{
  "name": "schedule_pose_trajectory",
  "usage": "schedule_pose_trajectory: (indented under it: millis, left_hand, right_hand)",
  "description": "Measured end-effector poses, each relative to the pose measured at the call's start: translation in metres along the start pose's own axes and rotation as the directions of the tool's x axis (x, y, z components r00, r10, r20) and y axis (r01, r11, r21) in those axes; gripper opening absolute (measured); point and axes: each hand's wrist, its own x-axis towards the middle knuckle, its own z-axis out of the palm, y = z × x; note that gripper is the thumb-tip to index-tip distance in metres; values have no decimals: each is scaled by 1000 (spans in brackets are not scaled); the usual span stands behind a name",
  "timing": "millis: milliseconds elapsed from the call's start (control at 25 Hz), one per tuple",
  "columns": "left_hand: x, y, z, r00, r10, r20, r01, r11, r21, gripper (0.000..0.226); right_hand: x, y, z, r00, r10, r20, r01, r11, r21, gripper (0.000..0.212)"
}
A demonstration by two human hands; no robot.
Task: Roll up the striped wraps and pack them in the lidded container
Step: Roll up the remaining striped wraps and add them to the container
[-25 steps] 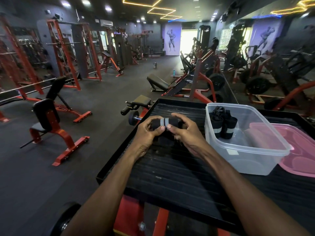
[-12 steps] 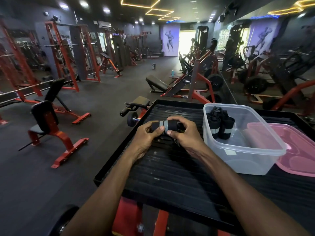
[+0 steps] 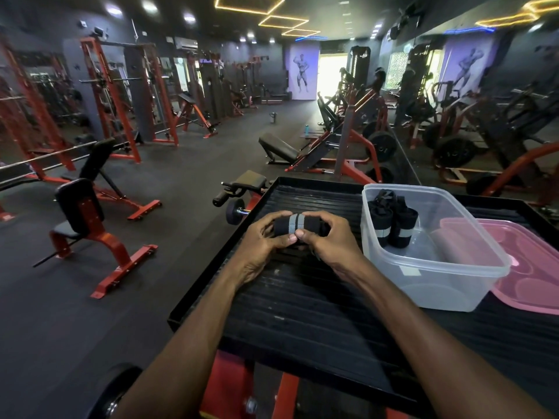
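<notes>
Two rolled wraps [image 3: 393, 225] upright in container [image 3: 435, 285]

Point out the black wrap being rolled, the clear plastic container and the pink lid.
Black grey-striped wrap [image 3: 292, 224], head view, grey stripe.
Clear plastic container [image 3: 435, 294], head view, front wall.
Pink plastic lid [image 3: 532, 267], head view, top surface.

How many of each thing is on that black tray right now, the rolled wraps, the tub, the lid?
Rolled striped wraps: 3, one held in both hands, two standing in the tub
Clear plastic tub: 1
Pink lid: 1, lying beside the tub on the black tray
Total: 5
</notes>
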Motion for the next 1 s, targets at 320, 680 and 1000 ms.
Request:
schedule_pose_trajectory:
  millis: [320,680,1000]
  left_hand:
    - [-1,3,5,992,80,-99,-68,990,120,54]
    - [4,15,17,999,-46,-6,44,976,-214,43]
    - [54,16,58,989,-37,-144,128,707,696,10]
  right_hand:
    - [-7,-12,2,993,103,55,-113,968,225,28]
    - [-20,-54,-17,958,-251,-137,189,916,-353,48]
    - [5,-88,-107,983,-130,-127,21,775,-631,40]
